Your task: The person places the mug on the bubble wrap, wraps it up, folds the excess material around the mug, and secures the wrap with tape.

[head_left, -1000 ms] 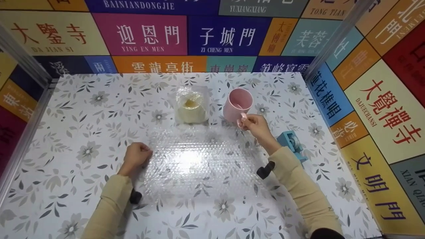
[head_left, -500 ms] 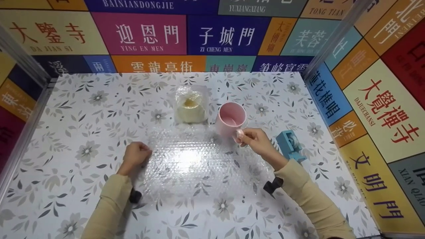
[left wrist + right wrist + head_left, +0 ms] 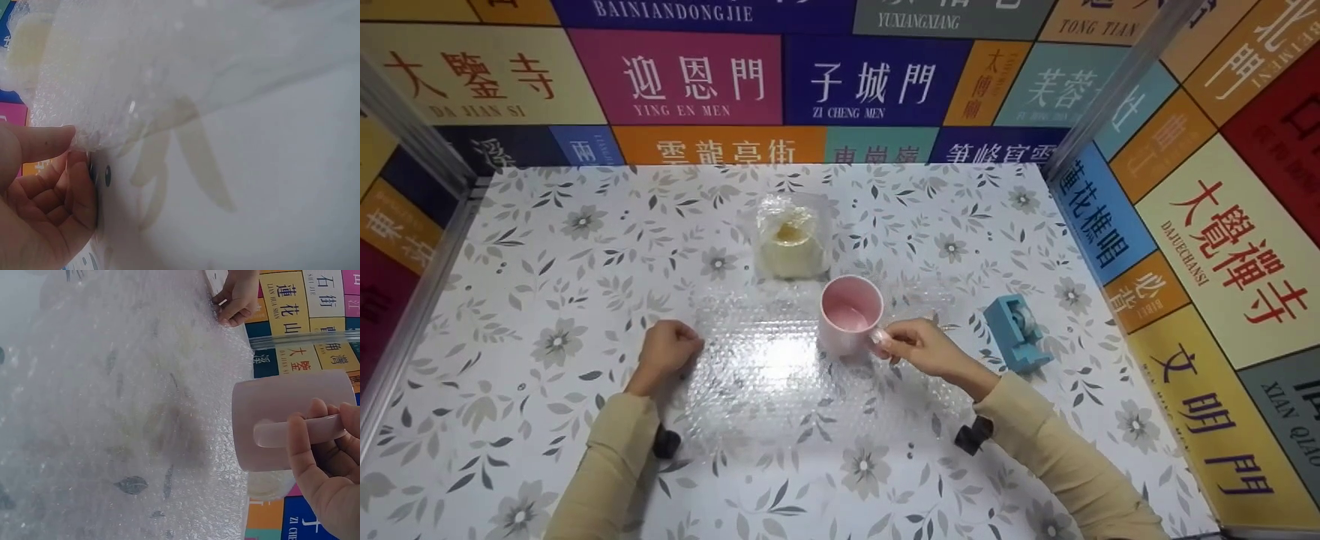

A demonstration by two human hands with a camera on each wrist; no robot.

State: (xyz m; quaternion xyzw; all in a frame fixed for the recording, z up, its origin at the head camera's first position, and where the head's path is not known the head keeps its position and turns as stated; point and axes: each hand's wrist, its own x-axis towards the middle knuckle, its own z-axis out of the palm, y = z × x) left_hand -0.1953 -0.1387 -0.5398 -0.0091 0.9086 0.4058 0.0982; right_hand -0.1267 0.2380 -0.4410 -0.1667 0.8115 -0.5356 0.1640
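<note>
A pink mug (image 3: pixel 847 319) is upright over the right half of a sheet of bubble wrap (image 3: pixel 757 405). My right hand (image 3: pixel 926 346) grips it by the handle, fingers curled through the loop in the right wrist view. That view shows a gap and a soft shadow between the mug's base and the wrap. At the sheet's left edge, my left hand (image 3: pixel 667 349) pinches the wrap between thumb and finger (image 3: pixel 50 140). Behind the sheet stands a pale yellow cup-like object (image 3: pixel 795 251) wrapped in bubble wrap.
A blue tape dispenser (image 3: pixel 1016 334) stands right of the sheet, beyond my right hand. The table (image 3: pixel 547 270) has a leaf-and-flower cover. Panels with coloured lettering (image 3: pixel 877 82) rise behind it and at both sides.
My right hand has brought the mug from beside the wrapped object toward me and leftward, over the bubble wrap. My left hand has stayed at the sheet's left edge.
</note>
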